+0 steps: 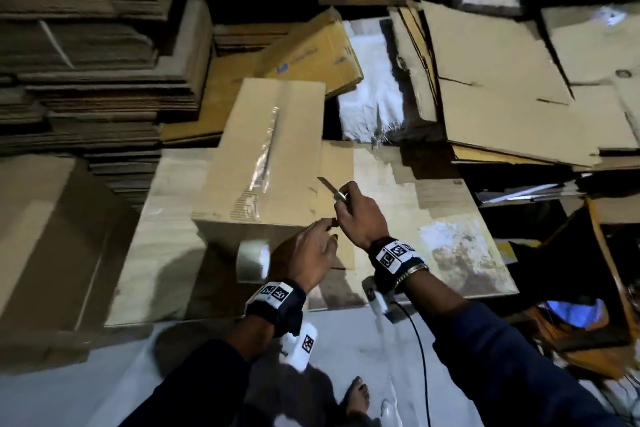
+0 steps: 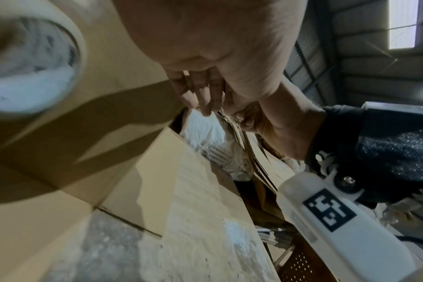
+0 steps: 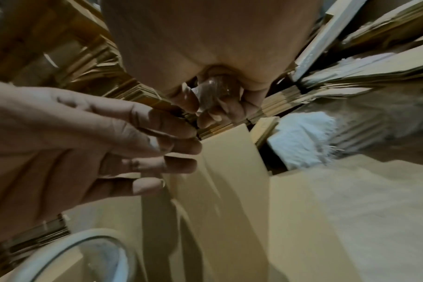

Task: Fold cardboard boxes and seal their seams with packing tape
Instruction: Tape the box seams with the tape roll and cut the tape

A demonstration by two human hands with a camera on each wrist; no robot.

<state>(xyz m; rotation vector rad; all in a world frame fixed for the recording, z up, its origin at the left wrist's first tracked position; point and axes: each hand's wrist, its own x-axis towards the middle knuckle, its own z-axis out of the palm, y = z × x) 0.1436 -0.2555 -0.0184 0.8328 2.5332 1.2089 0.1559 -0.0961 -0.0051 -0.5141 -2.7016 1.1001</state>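
Note:
A folded cardboard box (image 1: 277, 191) lies on a flat sheet, with clear tape (image 1: 266, 149) along its top seam. At the box's near right corner, my right hand (image 1: 346, 201) grips a small knife whose blade (image 1: 325, 184) points up and left. The right wrist view shows those fingers curled round its shiny handle (image 3: 210, 93). My left hand (image 1: 320, 232) reaches in just below with fingers nearly straight, their tips by the handle's lower end. A clear tape roll (image 1: 252, 262) is blurred beside that hand at the box's near face (image 2: 31, 72). What holds the roll is unclear.
Tall stacks of flattened cardboard (image 1: 86, 45) fill the left and back. Loose flat sheets (image 1: 502, 80) lean at the right, beside a white woven sack (image 1: 370, 90). A printed box (image 1: 311, 52) lies behind. My bare foot (image 1: 358, 395) and a black cable (image 1: 420, 340) are on the pale floor.

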